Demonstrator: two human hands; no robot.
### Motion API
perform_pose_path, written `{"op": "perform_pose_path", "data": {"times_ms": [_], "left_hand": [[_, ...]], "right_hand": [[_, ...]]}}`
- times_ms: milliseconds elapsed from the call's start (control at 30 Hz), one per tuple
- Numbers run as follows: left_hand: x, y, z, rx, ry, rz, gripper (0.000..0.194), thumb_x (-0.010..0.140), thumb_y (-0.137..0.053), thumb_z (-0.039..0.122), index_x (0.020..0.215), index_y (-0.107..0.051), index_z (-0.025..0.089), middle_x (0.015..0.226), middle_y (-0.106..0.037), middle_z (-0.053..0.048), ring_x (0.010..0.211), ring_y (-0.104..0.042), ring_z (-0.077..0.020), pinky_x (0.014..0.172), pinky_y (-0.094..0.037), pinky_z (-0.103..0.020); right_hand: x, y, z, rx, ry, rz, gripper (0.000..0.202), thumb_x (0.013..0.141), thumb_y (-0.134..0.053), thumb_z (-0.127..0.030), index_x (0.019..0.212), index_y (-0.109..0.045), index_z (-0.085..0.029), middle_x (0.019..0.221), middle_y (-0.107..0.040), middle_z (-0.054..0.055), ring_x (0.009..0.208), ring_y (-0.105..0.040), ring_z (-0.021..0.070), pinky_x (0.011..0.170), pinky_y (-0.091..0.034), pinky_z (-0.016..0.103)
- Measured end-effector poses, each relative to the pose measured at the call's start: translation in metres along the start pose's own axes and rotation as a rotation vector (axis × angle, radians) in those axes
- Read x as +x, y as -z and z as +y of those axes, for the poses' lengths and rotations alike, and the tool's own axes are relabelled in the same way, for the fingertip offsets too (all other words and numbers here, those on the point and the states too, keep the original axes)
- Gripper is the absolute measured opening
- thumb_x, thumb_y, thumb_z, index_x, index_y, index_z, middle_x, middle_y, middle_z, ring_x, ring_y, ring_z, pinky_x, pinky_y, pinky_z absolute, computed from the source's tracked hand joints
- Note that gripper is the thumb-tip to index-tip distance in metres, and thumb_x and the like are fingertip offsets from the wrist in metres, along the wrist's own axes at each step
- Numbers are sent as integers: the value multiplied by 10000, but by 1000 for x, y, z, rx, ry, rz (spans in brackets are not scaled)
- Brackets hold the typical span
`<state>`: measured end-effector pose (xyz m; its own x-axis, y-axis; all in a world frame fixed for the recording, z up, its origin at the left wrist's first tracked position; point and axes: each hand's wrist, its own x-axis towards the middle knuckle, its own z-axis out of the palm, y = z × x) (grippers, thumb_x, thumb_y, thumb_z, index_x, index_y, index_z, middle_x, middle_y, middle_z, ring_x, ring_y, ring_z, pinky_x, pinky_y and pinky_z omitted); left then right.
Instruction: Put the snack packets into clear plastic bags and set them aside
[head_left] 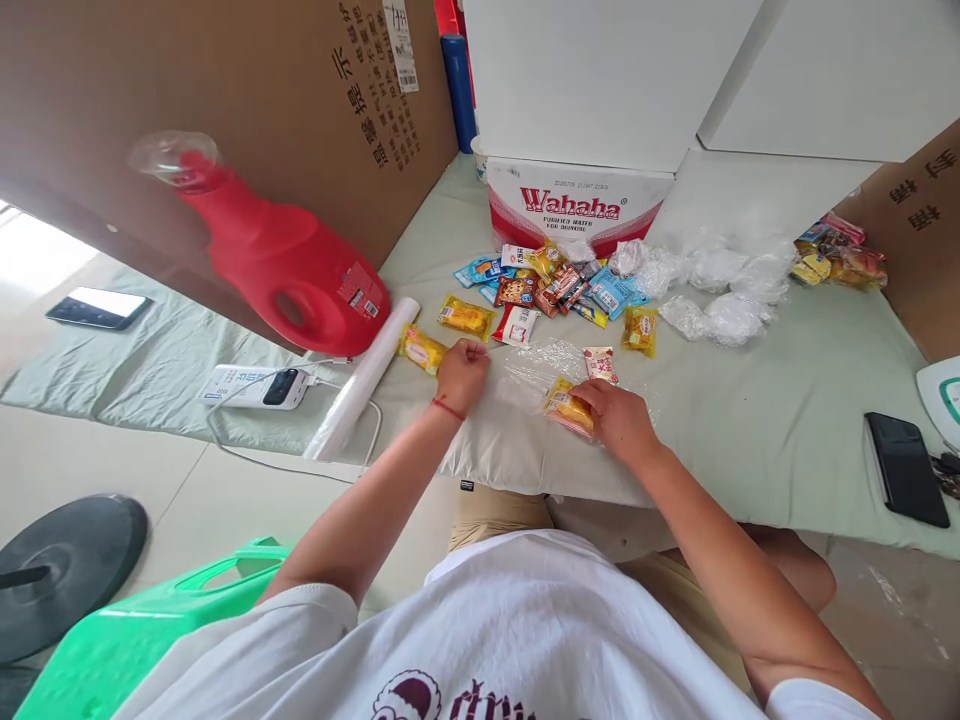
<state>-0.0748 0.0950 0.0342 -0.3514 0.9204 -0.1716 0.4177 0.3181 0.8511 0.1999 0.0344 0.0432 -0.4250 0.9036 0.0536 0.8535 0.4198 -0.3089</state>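
My left hand (463, 375) is closed in a pinch at the left edge of a thin sheet of clear plastic film (521, 385) spread on the covered surface. Under the fingers of my right hand (619, 415) is a yellow snack packet (568, 405), lying on the film near the front edge. Just beyond that hand lies a small white and red packet (600, 364). Another yellow packet (422, 350) rests right beside my left hand, with a further yellow packet (465, 317) behind it. My left fingertips are partly hidden.
A pile of mixed snack packets (555, 285) lies before a Wahaha carton (577, 205). To its right are several clear plastic-wrapped bundles (720, 285). A white plastic roll (364, 380), a red jug (292, 260) and a power bank (255, 387) stand or lie left; a black phone (906, 468) lies right.
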Motion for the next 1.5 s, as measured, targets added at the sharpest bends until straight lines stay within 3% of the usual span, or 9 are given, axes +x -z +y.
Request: {"op": "perform_pose_path", "data": {"times_ms": [167,300,367,567,700,833,1067,1300,1500], "left_hand": [[-98,30,-10,116,-637,517,143,865,-571,168,989,-617,221,1028,-666,-92,1005,-623,-248,941,-503,-423],[-163,12,-10,157,-1336,13,265,847,-574,94,1041,-657,253,930,-734,-43,873,-653,-194,785,-527,-330],[-163,-11,-5,223,-1309,-133,324,885,-528,96,1161,-661,202,1085,-758,-95,1077,-667,-227,902,-536,-368],[-112,-63,1,460,-868,-163,388,1033,-417,244,1359,-625,216,1432,-645,-112,1346,-574,-271,1128,-420,-521],[-105,-68,2,534,-813,-115,331,1028,-475,307,1274,-691,262,1428,-651,-91,1392,-524,-307,1148,-362,-587],[-106,-67,3,542,-866,-12,246,965,-591,328,1136,-762,282,1530,-556,-96,1509,-370,-347,1210,-241,-630],[-103,-66,7,564,-933,22,198,914,-647,297,1068,-772,297,1644,-417,-62,1582,-216,-348,1251,-32,-679],[-103,-65,5,564,-964,13,193,917,-648,289,1073,-762,291,1653,-404,-51,1592,-186,-348,1248,39,-684],[-107,-66,6,504,-892,-24,161,926,-638,287,1007,-777,291,1649,-411,-32,1593,-175,-354,1242,30,-700]], "right_hand": [[1,1,-6,-34,-20,-27,325,973,-546,-182,1231,-708,-295,1232,-721,32,1002,-672,209,630,-380,290],[0,3,-8,-36,-23,-16,325,964,-566,-176,1230,-710,-296,1219,-723,41,988,-676,199,648,-394,285],[0,3,-9,-13,-23,-8,296,969,-578,-212,1219,-714,-295,1209,-725,42,970,-682,196,654,-407,280],[-7,-3,-1,159,-107,7,426,966,-455,-123,1308,-674,-253,1262,-720,44,1059,-687,196,799,-479,264],[-2,14,33,237,-230,-96,352,965,-489,-202,1218,-729,-252,1153,-767,35,974,-700,205,823,-499,279],[37,37,64,82,-225,18,339,1004,-494,-322,1197,-745,-204,1161,-745,95,1063,-639,250,947,-451,348],[107,21,50,1,-77,-81,98,840,-744,-233,911,-775,-174,1203,-688,125,1265,-471,299,1093,-325,422],[74,58,23,96,-5,-172,141,944,-568,-262,953,-690,-191,811,-702,30,703,-563,162,655,-340,260],[22,38,-14,127,12,-163,182,981,-471,-195,973,-652,-188,898,-704,57,768,-616,174,679,-392,253]]}}
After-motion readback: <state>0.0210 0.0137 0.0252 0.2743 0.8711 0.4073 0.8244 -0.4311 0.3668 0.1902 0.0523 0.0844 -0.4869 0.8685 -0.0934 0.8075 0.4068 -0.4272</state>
